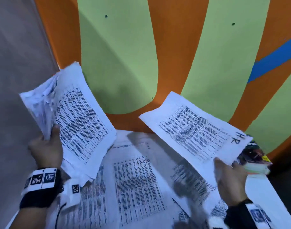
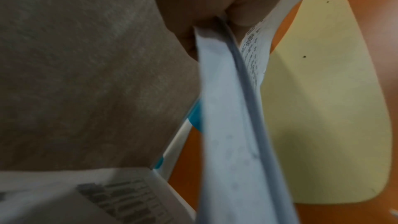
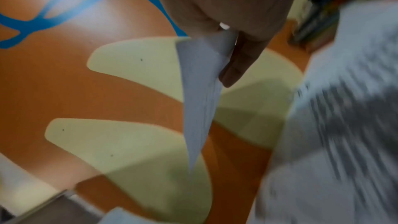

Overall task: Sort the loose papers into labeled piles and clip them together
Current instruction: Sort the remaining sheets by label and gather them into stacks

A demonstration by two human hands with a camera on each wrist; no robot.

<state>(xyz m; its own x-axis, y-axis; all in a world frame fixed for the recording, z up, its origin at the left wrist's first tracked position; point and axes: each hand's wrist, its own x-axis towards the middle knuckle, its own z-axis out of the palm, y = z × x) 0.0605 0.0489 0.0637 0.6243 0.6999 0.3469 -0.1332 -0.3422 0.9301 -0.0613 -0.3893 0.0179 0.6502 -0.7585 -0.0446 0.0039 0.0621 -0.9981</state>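
Note:
My left hand (image 1: pixel 47 146) grips a thick stack of printed papers (image 1: pixel 75 116) by its lower left edge, raised and tilted over the left of the table. In the left wrist view the stack (image 2: pixel 232 125) runs edge-on from between my thumb and fingers. My right hand (image 1: pixel 230 177) pinches the near edge of a single printed sheet (image 1: pixel 194 128) with "H.R" handwritten at its right end, held above the table. The right wrist view shows that sheet (image 3: pixel 200 91) hanging from my fingertips (image 3: pixel 239 67). More printed sheets (image 1: pixel 134 182) lie spread flat on the table below.
A stack of coloured books or booklets (image 1: pixel 255 161) sits at the table's right, just beyond the held sheet. Behind is a wall (image 1: pixel 118 55) painted in orange and green shapes with a blue stripe. Grey floor (image 1: pixel 14 63) lies to the left.

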